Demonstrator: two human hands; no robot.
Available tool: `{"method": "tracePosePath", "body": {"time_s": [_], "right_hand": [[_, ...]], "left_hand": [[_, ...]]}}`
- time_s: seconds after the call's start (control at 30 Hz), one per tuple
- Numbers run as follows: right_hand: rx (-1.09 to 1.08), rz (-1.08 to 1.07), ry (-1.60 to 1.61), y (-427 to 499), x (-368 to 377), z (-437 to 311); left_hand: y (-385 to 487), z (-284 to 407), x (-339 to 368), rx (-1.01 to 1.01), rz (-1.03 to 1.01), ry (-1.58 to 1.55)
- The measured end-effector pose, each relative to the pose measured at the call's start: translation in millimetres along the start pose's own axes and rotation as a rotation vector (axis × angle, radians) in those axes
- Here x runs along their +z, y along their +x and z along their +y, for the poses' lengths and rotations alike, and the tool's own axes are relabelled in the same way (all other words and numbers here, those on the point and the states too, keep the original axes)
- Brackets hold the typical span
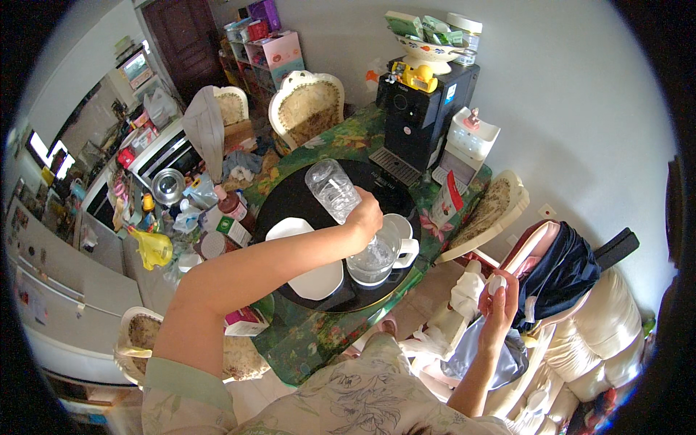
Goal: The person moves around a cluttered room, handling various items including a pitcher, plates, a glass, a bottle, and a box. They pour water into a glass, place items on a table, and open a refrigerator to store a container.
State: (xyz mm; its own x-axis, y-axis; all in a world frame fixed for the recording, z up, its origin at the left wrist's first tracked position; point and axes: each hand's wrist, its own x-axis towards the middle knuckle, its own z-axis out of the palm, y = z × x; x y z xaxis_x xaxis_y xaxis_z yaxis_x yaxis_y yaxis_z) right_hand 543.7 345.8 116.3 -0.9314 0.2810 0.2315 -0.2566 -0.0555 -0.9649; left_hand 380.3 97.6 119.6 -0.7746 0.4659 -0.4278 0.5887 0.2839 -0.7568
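My left hand [365,217] grips a clear plastic bottle [330,187] near its neck. The bottle is tilted, base up and mouth down, above a glass pitcher [365,271] with a white handle [406,253]. Clear liquid and bubbles show inside the pitcher. Beside it, partly behind my left forearm, lies a white plate [318,280] with angled corners. A pale round vessel [400,223] stands just behind the pitcher. Off to the right, away from the table, my right hand [499,312] holds a small white round lid [496,284] between thumb and fingers.
A round black turntable [283,198] carries the pitcher and plate on a table with a green floral cover [326,340]. Behind stand a black Haier drink machine [408,117], a white device [468,138] and a red-and-white pouch [448,198]. Bottles and boxes [234,231] crowd the left side.
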Motion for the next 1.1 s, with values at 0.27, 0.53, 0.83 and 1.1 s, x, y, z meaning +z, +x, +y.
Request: {"method": "tracePosePath", "body": {"time_s": [0.27, 0.53, 0.83, 1.1], "right_hand": [[0.007, 0.006, 0.026, 1.9, 0.4, 3.6], [0.039, 0.035, 0.041, 2.1, 0.8, 4.6], [0.036, 0.041, 0.008, 3.2, 2.6, 6.2], [0.061, 0.068, 0.018, 3.4, 6.1, 4.3]], "left_hand": [[-1.2, 3.4, -5.4, 0.031, -0.036, 0.02], [2.5, 5.8, -4.1, 0.014, -0.016, 0.04], [2.9, 1.7, -8.0, 0.047, -0.026, 0.054], [6.0, 3.7, -4.6, 0.045, -0.011, 0.092]]}}
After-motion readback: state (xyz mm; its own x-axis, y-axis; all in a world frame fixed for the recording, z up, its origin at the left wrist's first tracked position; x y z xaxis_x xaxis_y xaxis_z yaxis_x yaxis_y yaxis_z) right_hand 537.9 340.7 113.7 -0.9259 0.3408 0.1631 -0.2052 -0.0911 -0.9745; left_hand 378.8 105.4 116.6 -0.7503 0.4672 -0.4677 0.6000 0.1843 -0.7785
